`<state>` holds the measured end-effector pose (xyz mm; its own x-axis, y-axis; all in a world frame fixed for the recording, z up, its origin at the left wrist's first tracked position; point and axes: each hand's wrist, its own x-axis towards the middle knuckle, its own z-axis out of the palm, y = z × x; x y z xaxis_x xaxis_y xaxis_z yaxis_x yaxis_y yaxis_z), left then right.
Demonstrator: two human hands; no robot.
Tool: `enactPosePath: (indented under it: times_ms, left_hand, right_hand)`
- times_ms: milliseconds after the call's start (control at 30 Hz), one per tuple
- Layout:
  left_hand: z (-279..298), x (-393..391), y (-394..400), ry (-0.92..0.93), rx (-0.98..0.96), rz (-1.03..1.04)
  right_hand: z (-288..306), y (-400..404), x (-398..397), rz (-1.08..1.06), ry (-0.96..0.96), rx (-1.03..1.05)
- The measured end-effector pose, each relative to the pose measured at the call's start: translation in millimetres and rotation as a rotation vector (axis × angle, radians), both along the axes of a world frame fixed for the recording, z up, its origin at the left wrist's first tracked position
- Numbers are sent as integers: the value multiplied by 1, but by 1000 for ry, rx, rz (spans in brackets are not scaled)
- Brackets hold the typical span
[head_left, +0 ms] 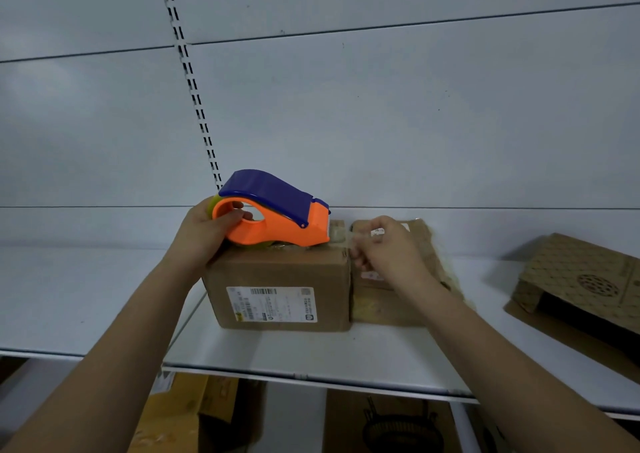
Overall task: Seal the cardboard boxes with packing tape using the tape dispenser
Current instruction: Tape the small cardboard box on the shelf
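A brown cardboard box (280, 286) with a white shipping label on its front stands on a white shelf (311, 352). An orange and blue tape dispenser (277, 217) rests on the box's top. My left hand (204, 231) grips its looped handle. At the dispenser's nose, my right hand (388, 248) pinches the clear tape end (343, 236) over the box's right edge. A second, lower cardboard box (384, 307) sits right of the first, partly hidden by my right hand.
A flattened patterned cardboard box (581, 279) lies at the right end of the shelf. A white back panel with a slotted upright (188, 75) rises behind. More cardboard boxes (194, 414) sit below the shelf.
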<state>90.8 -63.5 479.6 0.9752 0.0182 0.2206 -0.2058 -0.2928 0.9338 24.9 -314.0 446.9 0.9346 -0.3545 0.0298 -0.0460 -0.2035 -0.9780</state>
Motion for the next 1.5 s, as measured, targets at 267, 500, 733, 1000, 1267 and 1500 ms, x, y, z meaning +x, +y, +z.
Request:
enactPosePath:
  times_ms: [267,500,733,1000,1267,1500]
  left_hand:
    - [-4,3,0,-38,102,48]
    - [-5,2,-3,-57,131,81]
    - [-10,5,-7,-107,256,164]
    - [-10,5,-8,-121,276,208]
    - [12,7,12,90,62,-161]
    - [40,10,20,-122,350,-262]
  right_hand:
    - [-21,2,2,-27,-18,-231]
    - [6,3,3,-168,-180,-369]
    - [-2,21,21,19,-118,-442]
    - [-12,5,11,406,-104,-239]
    - [-17,-7,14,530,21,-681]
    - [-18,-12,25,566,-11,-504]
